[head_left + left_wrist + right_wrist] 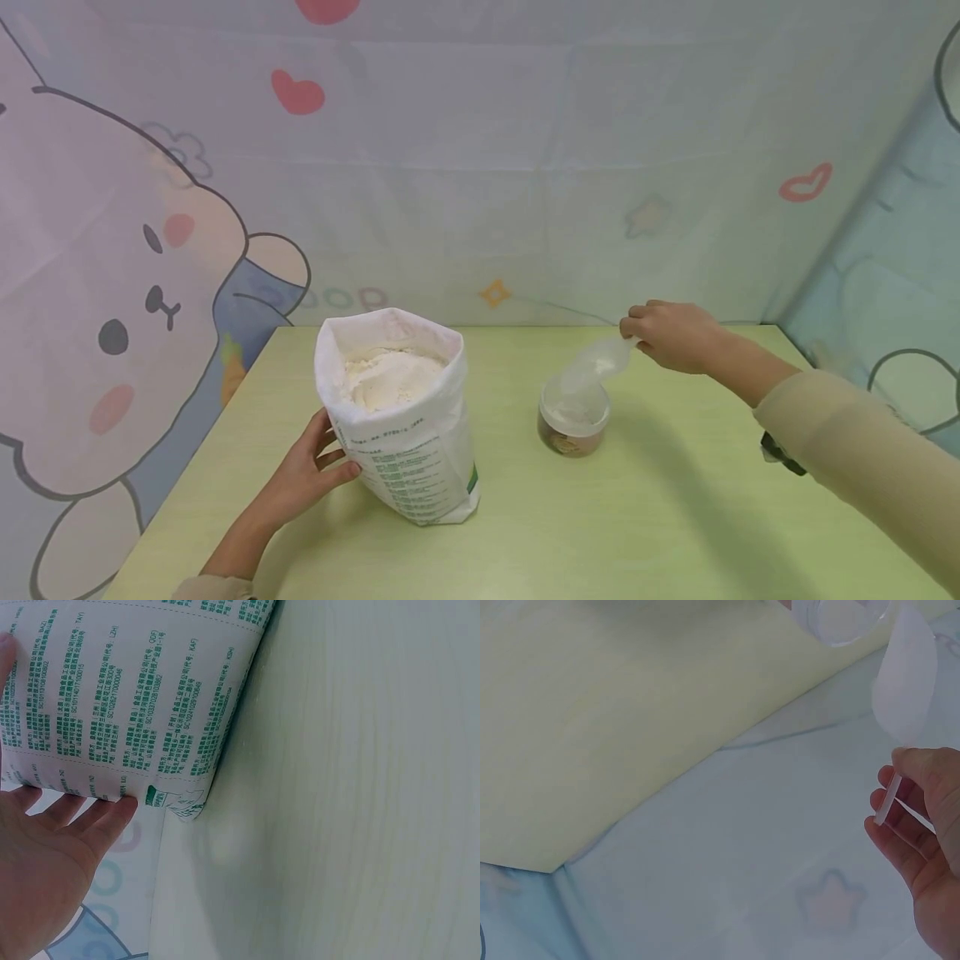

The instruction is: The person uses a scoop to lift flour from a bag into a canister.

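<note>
A white printed bag of flour [405, 450] stands with its top wide apart, and pale flour [393, 379] shows inside. My left hand [303, 475] holds the bag's left side, thumb on the printed front and fingers round the edge. The left wrist view shows fingertips [124, 810] against the printed bag [127, 697]. In my right hand [671, 335] is a translucent white scoop [600, 362], pinched by its thin handle. Its bowl tilts down over the mouth of a round tub [573, 437]. The right wrist view shows the scoop [906, 682] beside the tub's clear rim [840, 634].
Both things stand on a pale yellow-green table [510, 533], the tub to the right of the bag. A cartoon-printed cloth [480, 167] hangs behind the table's back edge, with another printed sheet [900, 275] along the right side.
</note>
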Available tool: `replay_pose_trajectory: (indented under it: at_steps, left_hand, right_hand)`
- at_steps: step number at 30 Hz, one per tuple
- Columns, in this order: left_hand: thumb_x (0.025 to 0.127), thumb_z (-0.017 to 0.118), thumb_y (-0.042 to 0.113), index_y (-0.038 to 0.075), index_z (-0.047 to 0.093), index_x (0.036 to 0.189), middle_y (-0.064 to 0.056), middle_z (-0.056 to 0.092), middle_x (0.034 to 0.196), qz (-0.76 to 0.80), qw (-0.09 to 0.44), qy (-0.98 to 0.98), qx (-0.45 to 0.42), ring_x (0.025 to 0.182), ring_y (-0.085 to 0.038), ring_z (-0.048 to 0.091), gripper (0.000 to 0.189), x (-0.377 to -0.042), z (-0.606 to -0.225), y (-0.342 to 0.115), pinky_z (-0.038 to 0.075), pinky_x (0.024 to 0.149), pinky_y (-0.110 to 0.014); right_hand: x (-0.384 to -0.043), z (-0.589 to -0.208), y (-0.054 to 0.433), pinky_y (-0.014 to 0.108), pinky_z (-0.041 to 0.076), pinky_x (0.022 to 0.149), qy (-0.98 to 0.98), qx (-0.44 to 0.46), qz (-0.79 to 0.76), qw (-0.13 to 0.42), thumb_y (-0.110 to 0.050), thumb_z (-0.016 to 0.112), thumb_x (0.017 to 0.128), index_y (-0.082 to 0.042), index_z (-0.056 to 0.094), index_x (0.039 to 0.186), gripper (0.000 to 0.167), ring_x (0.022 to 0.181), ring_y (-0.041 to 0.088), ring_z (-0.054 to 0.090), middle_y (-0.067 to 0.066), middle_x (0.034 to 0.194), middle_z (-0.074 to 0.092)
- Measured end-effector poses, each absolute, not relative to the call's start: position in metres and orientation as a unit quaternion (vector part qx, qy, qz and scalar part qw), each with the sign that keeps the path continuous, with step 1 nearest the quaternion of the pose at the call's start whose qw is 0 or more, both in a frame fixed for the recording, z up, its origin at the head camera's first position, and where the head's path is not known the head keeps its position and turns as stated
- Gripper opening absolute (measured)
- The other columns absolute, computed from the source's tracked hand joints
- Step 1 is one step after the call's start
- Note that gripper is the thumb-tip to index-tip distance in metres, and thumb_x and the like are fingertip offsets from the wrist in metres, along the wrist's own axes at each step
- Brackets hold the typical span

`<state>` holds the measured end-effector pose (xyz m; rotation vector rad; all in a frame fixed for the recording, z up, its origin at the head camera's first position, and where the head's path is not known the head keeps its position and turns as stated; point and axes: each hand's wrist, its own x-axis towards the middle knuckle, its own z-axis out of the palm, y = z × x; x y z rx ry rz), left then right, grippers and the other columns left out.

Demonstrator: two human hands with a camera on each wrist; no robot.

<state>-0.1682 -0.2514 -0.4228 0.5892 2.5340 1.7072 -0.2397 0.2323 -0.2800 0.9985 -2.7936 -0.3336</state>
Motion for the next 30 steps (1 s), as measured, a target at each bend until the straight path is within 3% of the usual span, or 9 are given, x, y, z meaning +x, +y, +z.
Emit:
replay_pose_trajectory:
  at_steps: [8, 30]
  left_hand:
    - [0.083, 0.068, 0.012, 0.015, 0.013, 0.147, -0.014, 0.027, 0.144, 0.551, 0.013, 0.812, 0.19, 0.127, -0.04, 0.031, 0.084, -0.169, -0.424, -0.252, 0.043, 0.093, -0.018]
    - [0.084, 0.067, 0.011, 0.014, 0.013, 0.147, -0.015, 0.027, 0.144, 0.553, 0.014, 0.811, 0.19, 0.128, -0.039, 0.03, 0.083, -0.167, -0.42, -0.25, 0.043, 0.094, -0.018]
  right_hand:
    - [-0.241, -0.273, 0.235, 0.035, 0.053, 0.062, -0.942, 0.32, -0.074, 0.074, -0.003, 0.067, 0.081, -0.01, 0.062, 0.096, 0.017, 0.082, 0.024, 0.06, 0.004, 0.089, 0.06]
    - [-0.247, -0.217, 0.199, 0.035, 0.051, 0.059, -0.928, 0.34, -0.051, 0.146, -0.003, 0.064, 0.082, -0.007, 0.061, 0.093, 0.012, 0.073, 0.023, 0.058, 0.007, 0.087, 0.059]
